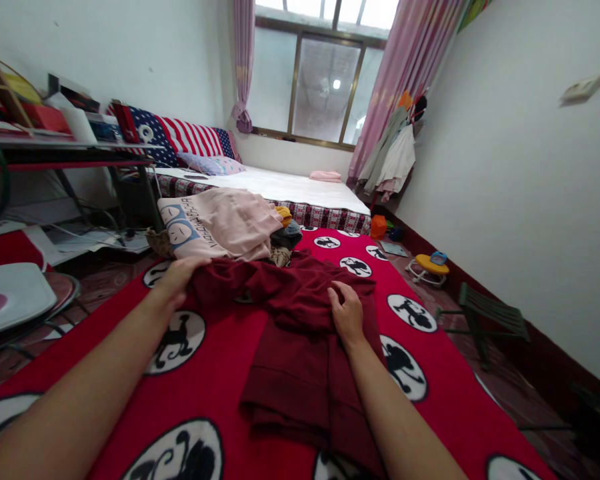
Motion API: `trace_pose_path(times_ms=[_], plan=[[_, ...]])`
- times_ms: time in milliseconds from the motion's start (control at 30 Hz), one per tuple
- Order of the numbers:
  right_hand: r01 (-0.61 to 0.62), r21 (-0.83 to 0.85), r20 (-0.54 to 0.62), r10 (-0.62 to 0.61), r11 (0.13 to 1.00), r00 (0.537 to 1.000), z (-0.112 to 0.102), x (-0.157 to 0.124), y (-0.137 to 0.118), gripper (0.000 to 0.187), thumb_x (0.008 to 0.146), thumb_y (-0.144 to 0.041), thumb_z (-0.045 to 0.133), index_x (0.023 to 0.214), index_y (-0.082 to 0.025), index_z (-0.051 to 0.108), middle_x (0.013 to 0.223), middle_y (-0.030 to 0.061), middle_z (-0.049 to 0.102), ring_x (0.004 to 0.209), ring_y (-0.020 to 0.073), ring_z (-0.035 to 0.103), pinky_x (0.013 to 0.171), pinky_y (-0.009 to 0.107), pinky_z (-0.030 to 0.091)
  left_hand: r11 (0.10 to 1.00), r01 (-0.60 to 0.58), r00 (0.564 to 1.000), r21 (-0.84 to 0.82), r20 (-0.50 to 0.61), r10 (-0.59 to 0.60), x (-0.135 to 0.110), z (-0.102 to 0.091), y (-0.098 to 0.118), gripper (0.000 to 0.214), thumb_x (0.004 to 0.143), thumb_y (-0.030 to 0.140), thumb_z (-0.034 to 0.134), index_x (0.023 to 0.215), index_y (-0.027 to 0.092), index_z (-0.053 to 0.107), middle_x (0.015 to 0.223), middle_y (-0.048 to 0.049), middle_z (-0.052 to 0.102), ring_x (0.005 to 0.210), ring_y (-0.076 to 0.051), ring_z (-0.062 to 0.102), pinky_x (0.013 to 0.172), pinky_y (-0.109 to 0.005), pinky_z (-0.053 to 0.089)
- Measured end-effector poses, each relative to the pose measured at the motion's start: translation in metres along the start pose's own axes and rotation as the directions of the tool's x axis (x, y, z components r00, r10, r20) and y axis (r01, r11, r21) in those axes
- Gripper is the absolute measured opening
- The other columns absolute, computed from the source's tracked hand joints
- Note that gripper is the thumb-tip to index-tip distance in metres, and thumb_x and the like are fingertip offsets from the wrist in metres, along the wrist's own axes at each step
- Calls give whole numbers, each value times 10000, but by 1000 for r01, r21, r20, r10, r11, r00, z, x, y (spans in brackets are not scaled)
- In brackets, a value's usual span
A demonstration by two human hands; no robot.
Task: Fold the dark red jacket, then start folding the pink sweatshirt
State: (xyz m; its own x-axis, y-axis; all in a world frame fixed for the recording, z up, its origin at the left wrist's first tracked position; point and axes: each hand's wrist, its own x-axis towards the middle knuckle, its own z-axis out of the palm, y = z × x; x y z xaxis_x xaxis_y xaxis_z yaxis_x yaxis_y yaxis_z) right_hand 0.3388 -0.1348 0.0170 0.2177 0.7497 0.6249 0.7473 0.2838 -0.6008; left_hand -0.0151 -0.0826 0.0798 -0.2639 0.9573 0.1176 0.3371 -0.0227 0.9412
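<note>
Mid-bed, on the red blanket (pixel 220 400), lies our maroon garment (pixel 300 347). Our left hand (pixel 177 280) pinches its far-left corner, our right hand (pixel 349 312) presses flat on the cloth, keeping it spread. Folded clothes (pixel 220 227) wait beyond.

The left hand (pixel 176 280) hides its fingertips in the dark red garment (pixel 300 333), whose lower hem runs off the bottom edge; both forearms are cut off there.

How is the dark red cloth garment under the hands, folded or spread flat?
Partly folded: the dark red cloth garment lies doubled over, bunched and creased.
</note>
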Motion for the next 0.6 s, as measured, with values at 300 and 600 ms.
trace_pose_path(times_ms=[300, 600], plan=[[165, -83, -4, -166, 983, 986, -13, 0, -27, 415, 943, -391, 444, 1290, -207, 578, 1378, 112, 544, 1300, 253, 458, 1101, 464, 293, 996, 39, 967, 74, -255, -19, 38, -67, 66, 202, 725, 242, 643, 883, 120, 609, 613, 64, 534, 591, -73, 478, 691, -242, 454], [18, 170, -35, -12, 985, 999, -9, 4, -6, 367, 948, -411, 408, 949, -185, 697, 1051, 105, 689, 1022, 210, 620, 954, 359, 454, 696, -65, 965, 716, -133, 226, 61, -74, 91, 304, 784, 336, 677, 908, 58, 668, 894, 11, 651, 875, -140, 569, 919, -320, 429]])
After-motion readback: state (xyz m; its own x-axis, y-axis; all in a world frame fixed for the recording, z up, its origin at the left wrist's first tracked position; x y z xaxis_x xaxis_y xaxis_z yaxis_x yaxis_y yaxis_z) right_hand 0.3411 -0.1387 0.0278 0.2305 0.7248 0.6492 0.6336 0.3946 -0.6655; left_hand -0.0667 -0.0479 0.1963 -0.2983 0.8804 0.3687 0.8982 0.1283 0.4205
